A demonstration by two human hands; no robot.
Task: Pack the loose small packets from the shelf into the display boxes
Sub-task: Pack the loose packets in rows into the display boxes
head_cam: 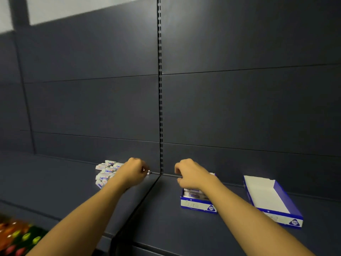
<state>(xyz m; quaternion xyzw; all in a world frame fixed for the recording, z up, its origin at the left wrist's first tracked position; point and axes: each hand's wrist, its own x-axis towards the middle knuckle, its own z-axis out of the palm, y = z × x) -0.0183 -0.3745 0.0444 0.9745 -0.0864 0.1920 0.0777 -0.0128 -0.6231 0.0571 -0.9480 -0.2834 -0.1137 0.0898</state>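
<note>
At the lower left corner, a blurred patch of orange, green and pink items [16,239] is cut off by the frame edge and cannot be identified. Further right, a pile of loose small packets [106,171] lies on the dark shelf [55,182], close to the back panel [92,108]; their print is too small to be read, and the pile's right side is hidden behind the left hand [135,171]. That hand is curled knuckles-up over the shelf, and something small and pale shows at its fingertips, though whether it is pinched cannot be told. A slotted upright [160,89] divides the back panel between the two hands. The right hand [190,175] is held with fingers bent downward and loosely gathered, above the far end of a blue-and-white display box [198,205]; nothing can be made out in its grasp. Packets lie inside this box, partly covered by the right forearm. Well to the right, a second display box [273,198] stands on the shelf, its white interior showing.
</note>
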